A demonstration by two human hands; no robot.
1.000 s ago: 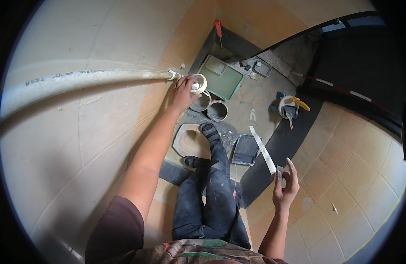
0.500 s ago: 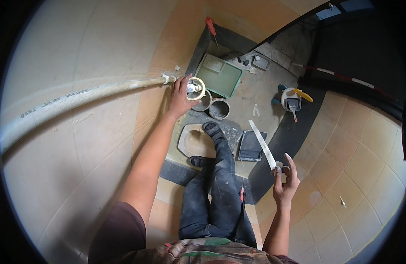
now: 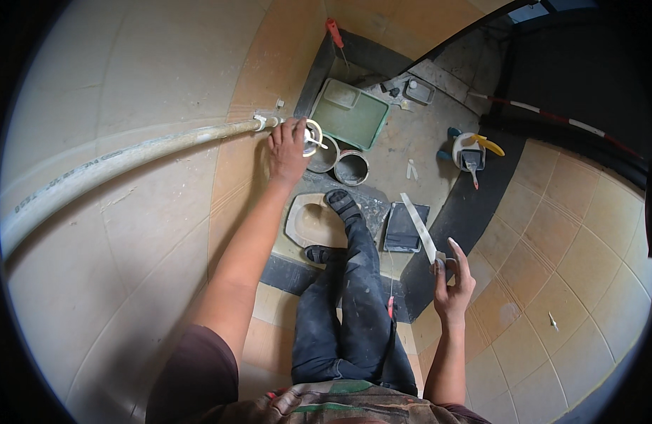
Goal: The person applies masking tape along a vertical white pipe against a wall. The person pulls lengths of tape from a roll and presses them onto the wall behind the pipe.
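My left hand [image 3: 288, 148] is closed at the end of a pale plastic pipe [image 3: 163, 145] along the left wall. By its fingers is a cream ring [image 3: 314, 130], which looks like a roll of masking tape. It surrounds a white fitting, like a tap, at the pipe's end; the hand hides part of both. On the right, my right hand [image 3: 453, 286] pinches the near end of a long whitish strip [image 3: 418, 227], like a piece of tape. The strip slants away to the upper left, its far end free, and the other fingers are raised.
Below are a squat toilet [image 3: 316, 220] between my feet, a black tray [image 3: 405, 230], a grey-stained can [image 3: 352, 168] and a green tray [image 3: 354, 116]. A white tub [image 3: 469, 152] with a brush stands at right. A red-handled tool [image 3: 334, 32] leans in the far corner.
My left hand has shifted slightly and turned over the ring, covering more of it. My right hand has moved a little left with the strip still pinched.
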